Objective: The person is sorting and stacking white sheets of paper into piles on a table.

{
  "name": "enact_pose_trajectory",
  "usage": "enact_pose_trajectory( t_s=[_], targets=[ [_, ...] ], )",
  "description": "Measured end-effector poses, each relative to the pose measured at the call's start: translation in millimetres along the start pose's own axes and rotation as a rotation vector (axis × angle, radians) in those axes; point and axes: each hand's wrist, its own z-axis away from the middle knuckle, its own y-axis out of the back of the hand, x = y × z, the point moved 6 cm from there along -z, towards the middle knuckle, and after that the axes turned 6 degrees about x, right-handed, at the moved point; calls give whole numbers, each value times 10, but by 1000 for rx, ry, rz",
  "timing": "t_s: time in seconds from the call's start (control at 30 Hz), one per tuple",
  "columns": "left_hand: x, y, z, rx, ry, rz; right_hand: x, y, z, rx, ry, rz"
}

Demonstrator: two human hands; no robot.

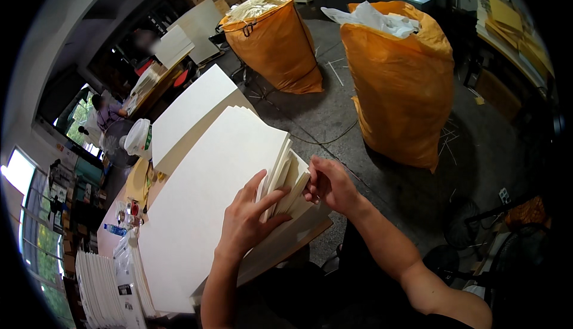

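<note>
A stack of large white paper sheets [206,180] lies across the table in front of me. At its right edge several cream-coloured layers [289,180] stand up and fan apart. My left hand [248,215] rests over these layers with its fingers spread, the thumb and index finger lying against their edges. Close to the right end of the layers is my right hand [331,186], its fingers curled inward. Whether anything is between those curled fingers is hidden.
Two tall orange sacks [271,48] stuffed with scraps stand on the floor beyond the table. Left of the sheets are a white bucket [138,138], a plastic bottle [115,229] and piled white boards [98,287]. Black fans [462,224] stand at right. A person [107,113] sits far left.
</note>
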Motion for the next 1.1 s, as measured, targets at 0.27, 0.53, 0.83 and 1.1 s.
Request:
enact_pose_trajectory(
  t_s=[0.27, 0.53, 0.83, 1.1],
  targets=[
    [-9, -30, 5, 53, -38, -54, -185, -88, 35, 105, 310, 758],
    [73, 19, 17, 15, 2, -64, -96, -139, -46, 23, 38, 219],
    [51, 8, 6, -12, 21, -4, -425, 74, 461, 579, 1014, 1063],
    [200, -316, 132, -74, -245, -235, 51, -304, 421, -417, 557, 1681]
  ],
)
